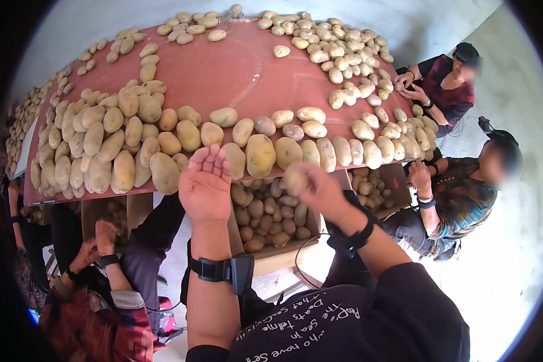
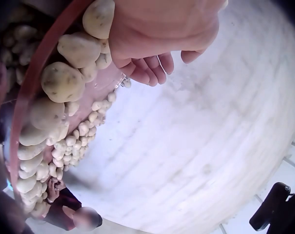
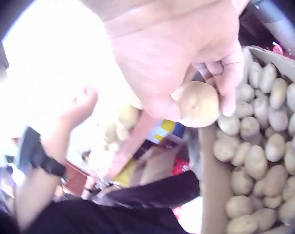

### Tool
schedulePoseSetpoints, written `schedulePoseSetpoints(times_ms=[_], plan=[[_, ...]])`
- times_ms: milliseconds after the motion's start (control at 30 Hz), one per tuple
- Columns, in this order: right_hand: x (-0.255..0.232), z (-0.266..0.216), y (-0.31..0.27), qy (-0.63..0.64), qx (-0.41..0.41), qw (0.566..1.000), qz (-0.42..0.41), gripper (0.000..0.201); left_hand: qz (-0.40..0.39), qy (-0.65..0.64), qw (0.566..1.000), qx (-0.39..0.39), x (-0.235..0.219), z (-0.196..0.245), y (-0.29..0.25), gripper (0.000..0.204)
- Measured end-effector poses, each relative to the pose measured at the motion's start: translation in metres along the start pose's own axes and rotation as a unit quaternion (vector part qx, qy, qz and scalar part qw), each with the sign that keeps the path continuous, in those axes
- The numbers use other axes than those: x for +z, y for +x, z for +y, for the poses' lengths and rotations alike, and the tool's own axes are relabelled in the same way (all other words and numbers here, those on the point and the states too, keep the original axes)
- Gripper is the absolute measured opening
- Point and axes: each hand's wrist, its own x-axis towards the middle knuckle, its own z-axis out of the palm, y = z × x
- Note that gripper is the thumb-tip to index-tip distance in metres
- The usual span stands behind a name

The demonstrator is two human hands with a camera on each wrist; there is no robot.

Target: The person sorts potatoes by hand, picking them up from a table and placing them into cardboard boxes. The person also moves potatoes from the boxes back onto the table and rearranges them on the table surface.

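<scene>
In the head view my left hand is raised palm up at the front edge of the red table, its fingers loosely bent with nothing in them. The left wrist view shows the same bare hand beside the potatoes along the edge. My right hand holds a single potato, slightly blurred, over the cardboard box. Seen from the right wrist, thumb and fingers pinch that round potato near the box wall. Many potatoes fill the box below.
A big potato heap covers the table's left front, with another pile at the back right. A row of potatoes lines the front edge. More boxes of potatoes stand below. People sit at both sides, one in a patterned shirt.
</scene>
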Motion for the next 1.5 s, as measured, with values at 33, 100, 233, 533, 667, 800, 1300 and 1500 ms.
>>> schedulePoseSetpoints(times_ms=[33,100,233,533,667,800,1300,1500], plan=[[-0.019,-0.001,0.009,0.029,0.039,0.998,0.045,0.050,0.001,0.001,1.000,-0.001,-0.001,-0.001,0.000,0.035],[-0.053,0.025,0.040,-0.005,0.005,0.988,0.155,0.050,-0.003,0.003,1.000,-0.002,-0.003,-0.003,0.000,0.034],[-0.088,0.053,0.088,-0.221,0.075,0.957,0.172,0.045,-0.005,0.008,1.000,0.001,-0.003,-0.005,0.002,0.034],[-0.078,0.043,0.081,-0.291,-0.115,0.930,0.191,0.024,0.002,0.015,1.000,-0.002,-0.003,-0.006,0.005,0.033],[-0.011,0.002,0.019,-0.152,-0.129,0.979,0.040,0.010,0.003,0.009,1.000,0.002,-0.002,-0.005,0.005,0.033],[0.085,0.095,-0.014,-0.343,-0.009,0.899,-0.272,0.026,0.013,0.013,1.000,0.000,-0.004,-0.007,0.006,0.034],[0.127,0.134,-0.031,-0.449,0.057,0.872,-0.185,0.024,0.027,0.026,0.999,0.007,-0.005,-0.001,0.005,0.035],[0.066,0.057,-0.007,-0.127,0.078,0.954,-0.261,0.024,0.041,0.025,0.999,0.018,-0.004,0.003,0.002,0.034]])
